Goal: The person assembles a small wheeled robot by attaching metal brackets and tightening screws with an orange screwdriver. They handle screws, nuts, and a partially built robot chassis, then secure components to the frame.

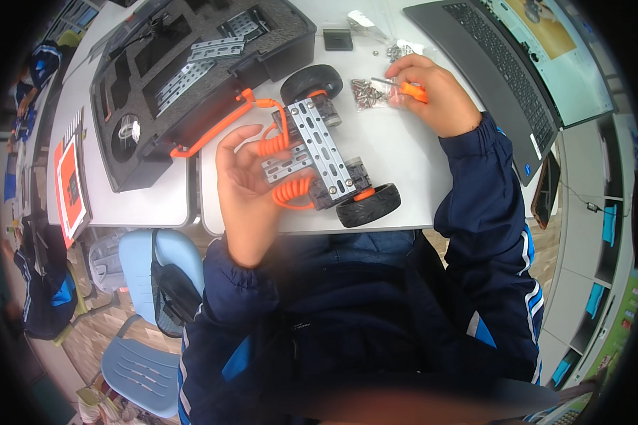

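Note:
My left hand [248, 195] is closed around the near left side of a small wheeled chassis, its fingers behind the coiled orange cables. The chassis has a slotted grey metal beam [324, 145], a black rubber wheel [368, 206] at the near end and another wheel [306, 82] at the far end, each beside a dark motor. In my right hand [443, 99] is a small screwdriver [413, 91] with an orange handle, its thin shaft pointing left. Its tip is over a clear bag of screws [368, 94] on the white table, next to my fingertips.
A black foam-lined case [184, 145] with slotted metal plates stands at the far left. An open laptop [493, 85] takes up the right side. Behind the screws lie a small black square part [337, 40] and another clear bag [365, 25]. Blue chairs [159, 262] stand at lower left.

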Action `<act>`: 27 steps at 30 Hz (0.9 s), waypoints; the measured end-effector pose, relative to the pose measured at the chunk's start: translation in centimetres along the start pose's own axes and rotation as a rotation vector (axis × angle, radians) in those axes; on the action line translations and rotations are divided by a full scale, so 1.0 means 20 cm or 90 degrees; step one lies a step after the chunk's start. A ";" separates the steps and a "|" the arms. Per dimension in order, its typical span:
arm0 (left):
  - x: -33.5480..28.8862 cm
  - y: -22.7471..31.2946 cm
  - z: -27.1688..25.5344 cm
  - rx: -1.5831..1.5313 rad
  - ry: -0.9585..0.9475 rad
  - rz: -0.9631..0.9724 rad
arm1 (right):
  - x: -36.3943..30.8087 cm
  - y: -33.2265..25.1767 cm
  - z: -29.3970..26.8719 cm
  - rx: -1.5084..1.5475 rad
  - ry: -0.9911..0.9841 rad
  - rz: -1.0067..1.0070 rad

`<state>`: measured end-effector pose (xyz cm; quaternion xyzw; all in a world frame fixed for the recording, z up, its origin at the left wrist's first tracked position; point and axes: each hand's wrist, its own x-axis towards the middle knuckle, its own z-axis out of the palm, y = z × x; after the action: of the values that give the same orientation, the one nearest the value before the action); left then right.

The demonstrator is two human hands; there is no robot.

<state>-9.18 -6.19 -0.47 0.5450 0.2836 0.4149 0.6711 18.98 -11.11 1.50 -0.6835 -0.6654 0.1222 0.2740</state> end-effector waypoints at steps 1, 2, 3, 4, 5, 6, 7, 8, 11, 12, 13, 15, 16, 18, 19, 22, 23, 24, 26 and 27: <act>0.00 0.00 0.00 0.002 -0.002 0.002 | 0.00 0.00 0.00 -0.003 -0.013 0.007; 0.00 0.00 0.00 0.004 -0.002 0.003 | 0.00 0.00 0.00 -0.006 -0.027 0.014; 0.00 0.00 0.00 0.001 -0.002 0.004 | -0.01 -0.01 0.00 -0.011 -0.028 0.014; 0.00 0.00 0.00 -0.002 0.000 0.003 | -0.01 -0.01 0.00 -0.015 -0.030 0.013; 0.01 0.00 0.00 -0.005 0.002 0.002 | -0.01 -0.01 0.00 -0.019 -0.031 0.013; 0.00 0.00 0.00 -0.001 0.002 0.002 | -0.01 0.00 0.00 -0.025 -0.021 0.001; 0.00 0.00 0.00 0.003 0.002 0.002 | -0.01 0.00 0.00 -0.032 -0.010 -0.012; 0.00 0.00 0.00 0.003 0.003 0.002 | 0.00 0.00 0.00 -0.034 0.001 -0.021; 0.00 0.00 0.00 0.004 0.001 0.006 | 0.00 0.01 0.01 -0.035 0.032 -0.017; 0.00 0.00 0.00 0.003 0.000 0.005 | 0.00 0.01 0.01 -0.036 0.047 -0.009; 0.00 0.00 0.00 0.000 0.000 0.002 | 0.00 0.02 0.01 -0.037 0.062 0.004; 0.00 0.00 0.00 -0.005 -0.001 -0.001 | 0.00 0.02 0.01 -0.032 0.079 0.028; 0.00 0.00 0.00 -0.008 -0.002 -0.001 | 0.00 0.02 0.01 -0.028 0.081 0.037; 0.00 0.00 0.00 -0.009 -0.002 0.000 | 0.00 0.03 0.01 -0.013 0.097 0.045; 0.00 0.00 0.00 -0.008 -0.001 0.001 | 0.01 0.03 0.01 -0.002 0.111 0.042; 0.00 0.00 0.00 -0.013 -0.001 -0.001 | 0.01 0.05 0.02 0.035 0.103 0.053; 0.00 0.00 0.00 -0.019 -0.002 -0.001 | 0.01 0.06 0.02 0.050 0.094 0.055; 0.00 0.00 0.00 -0.016 -0.002 -0.004 | 0.01 0.07 0.03 0.076 0.084 0.056; 0.00 0.00 0.00 -0.018 -0.002 -0.007 | 0.02 0.09 0.04 0.128 0.066 0.053; 0.00 0.00 0.00 -0.016 -0.003 -0.006 | 0.02 0.10 0.06 0.149 0.067 0.053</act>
<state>-9.22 -6.20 -0.47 0.5364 0.2794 0.4143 0.6801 20.16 -10.31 -0.40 -0.6791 -0.6026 0.1745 0.3812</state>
